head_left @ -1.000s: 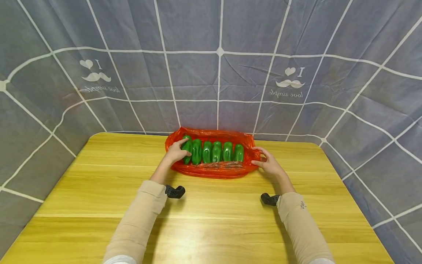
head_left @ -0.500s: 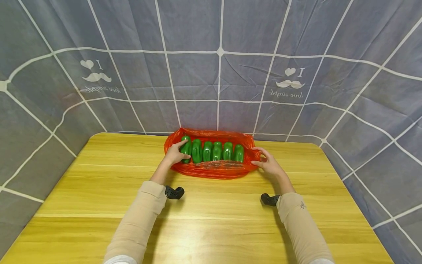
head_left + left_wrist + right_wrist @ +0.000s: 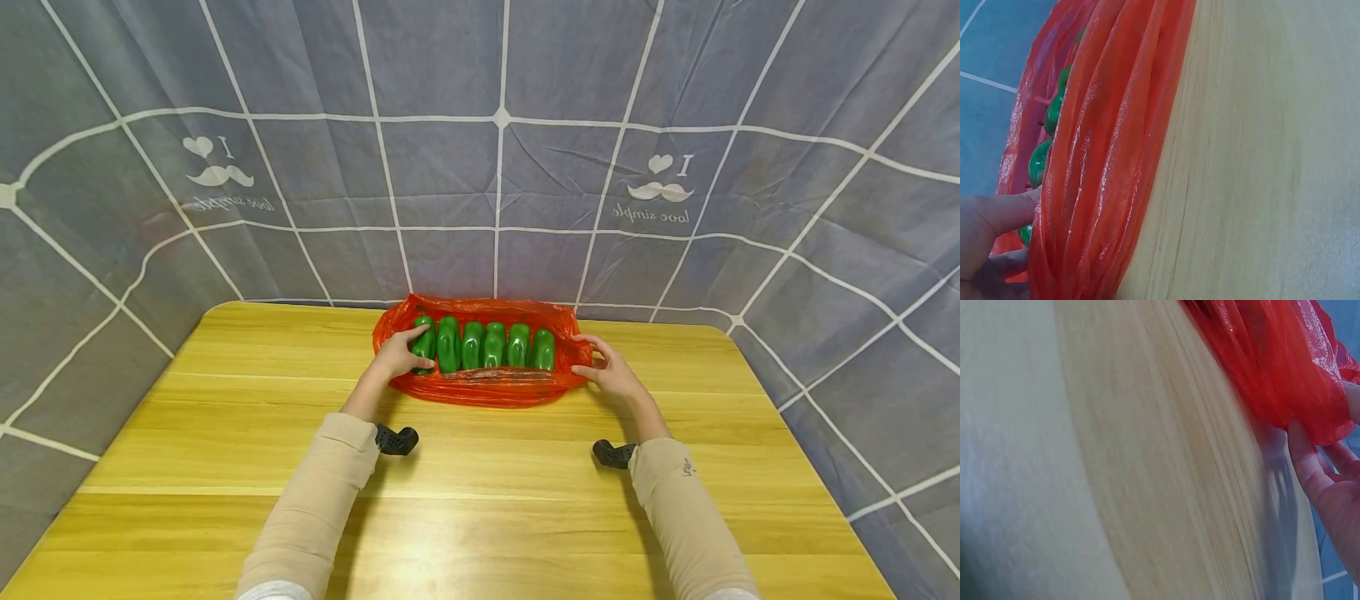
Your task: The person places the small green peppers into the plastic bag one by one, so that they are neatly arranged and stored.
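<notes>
A red plastic bag (image 3: 487, 392) lies spread wide near the table's back edge, with several shiny green peppers (image 3: 493, 343) in a row inside it. At the row's left end my left hand (image 3: 393, 356) holds the outermost green pepper (image 3: 424, 342) between thumb and fingers. In the left wrist view, folds of the bag (image 3: 1110, 144) hide part of that hand (image 3: 991, 237) and most of the peppers. My right hand (image 3: 613, 372) grips the bag's right end. The right wrist view has its fingers and thumb (image 3: 1300, 447) against the bunched plastic.
The wooden table (image 3: 487, 517) extends from the bag toward me. Behind it hangs a grey curtain (image 3: 442, 175) with white lines, close to the bag's far side. A black mount sticks out inward from each wrist, on the left (image 3: 397, 440) and on the right (image 3: 613, 454).
The leftmost pepper has straightened and slid slightly toward me, with my left hand on it. The bag's far rim sits a little lower. My right hand stays in place.
</notes>
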`<state>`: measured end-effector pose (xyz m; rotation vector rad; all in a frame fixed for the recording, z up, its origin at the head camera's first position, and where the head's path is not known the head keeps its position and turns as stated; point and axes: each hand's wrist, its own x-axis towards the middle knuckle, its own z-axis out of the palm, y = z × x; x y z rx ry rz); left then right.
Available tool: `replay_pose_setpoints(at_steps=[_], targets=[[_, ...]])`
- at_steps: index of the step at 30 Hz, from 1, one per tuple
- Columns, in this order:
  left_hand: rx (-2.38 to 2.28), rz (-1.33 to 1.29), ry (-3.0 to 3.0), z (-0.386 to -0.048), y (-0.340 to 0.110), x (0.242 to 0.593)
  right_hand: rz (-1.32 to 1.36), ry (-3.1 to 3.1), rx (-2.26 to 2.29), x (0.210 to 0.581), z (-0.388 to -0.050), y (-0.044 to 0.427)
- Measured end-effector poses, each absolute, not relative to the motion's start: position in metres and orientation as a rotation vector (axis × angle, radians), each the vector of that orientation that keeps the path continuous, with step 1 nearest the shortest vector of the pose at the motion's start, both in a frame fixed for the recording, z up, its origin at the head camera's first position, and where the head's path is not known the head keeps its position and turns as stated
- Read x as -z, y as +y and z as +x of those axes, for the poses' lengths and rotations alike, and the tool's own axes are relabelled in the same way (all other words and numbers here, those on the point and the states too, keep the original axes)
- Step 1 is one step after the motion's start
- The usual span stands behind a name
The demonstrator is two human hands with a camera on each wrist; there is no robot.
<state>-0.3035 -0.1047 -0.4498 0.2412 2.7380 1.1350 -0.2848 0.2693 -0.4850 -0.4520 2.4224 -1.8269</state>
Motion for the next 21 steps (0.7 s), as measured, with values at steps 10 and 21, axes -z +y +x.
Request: replay_pose_setpoints(at_steps=[10, 21], targets=[[-1.188, 0.292, 2.714, -0.301, -0.106, 0.445, -0.433, 2.393, 1.839, 0.485, -0.285, 0.269], [-1.113, 0.451, 2.852, -0.286, -0.11, 0.424, -0.422, 2.461, 1.747, 0.476, -0.284, 0.272]])
